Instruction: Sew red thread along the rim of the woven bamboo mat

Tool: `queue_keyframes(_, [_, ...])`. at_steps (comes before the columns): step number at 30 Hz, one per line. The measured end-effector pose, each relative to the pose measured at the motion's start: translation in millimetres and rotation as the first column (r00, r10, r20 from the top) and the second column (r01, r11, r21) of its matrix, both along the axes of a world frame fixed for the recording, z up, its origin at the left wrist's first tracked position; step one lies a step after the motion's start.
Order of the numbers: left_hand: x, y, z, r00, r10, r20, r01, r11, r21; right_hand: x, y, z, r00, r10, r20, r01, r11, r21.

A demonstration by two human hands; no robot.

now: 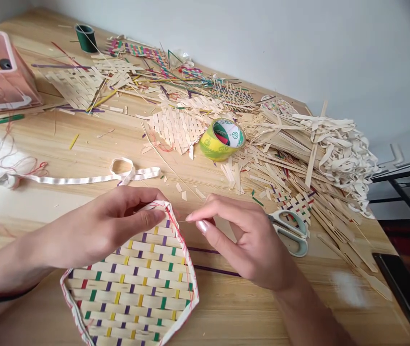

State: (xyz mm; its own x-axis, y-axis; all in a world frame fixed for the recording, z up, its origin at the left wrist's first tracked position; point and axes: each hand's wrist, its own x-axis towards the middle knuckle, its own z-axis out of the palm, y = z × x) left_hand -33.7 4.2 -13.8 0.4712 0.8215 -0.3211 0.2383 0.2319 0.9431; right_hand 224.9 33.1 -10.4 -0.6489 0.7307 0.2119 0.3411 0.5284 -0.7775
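My left hand point(118, 221) grips the upper edge of a woven bamboo-strip piece point(143, 283), thumb on top. Its pale strips are crossed with purple, yellow and green ones. White binding tape runs round the rim of the piece, sewn on with red thread point(179, 233). Just right of that rim, my right hand point(237, 235) is closed in a pinch, thumb against forefinger. A thin needle point(182, 221) sticks out of the fingertips toward the bound edge; its tip is too fine to make out.
Scissors point(293, 230) lie beyond my right hand. A roll of tape point(222, 139) stands among bamboo scraps and woven pieces point(178, 127). White tape point(78, 180) stretches across the left. A pink box point(6, 72), a green spool point(86, 38) and a dark phone point(399, 288) lie around the table.
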Motion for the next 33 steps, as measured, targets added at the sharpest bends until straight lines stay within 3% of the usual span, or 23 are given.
queue_keyframes(8, [-1,1,-0.2,0.999,-0.025,-0.028,0.027,0.998,0.050,0,-2,-0.2,1.000,0.011,0.007,-0.011,1.000,-0.023])
queue_keyframes(24, [5,0,3.0,0.996,-0.081,0.023,0.082,0.995,-0.056,-6,-5,-1.4,0.999,-0.003,-0.042,0.005,0.999,0.040])
queue_keyframes(33, [12,-7,2.0,0.986,-0.046,-0.160,0.062,0.993,0.097,-8,-8,-2.5,1.000,0.017,-0.019,-0.016,0.996,0.083])
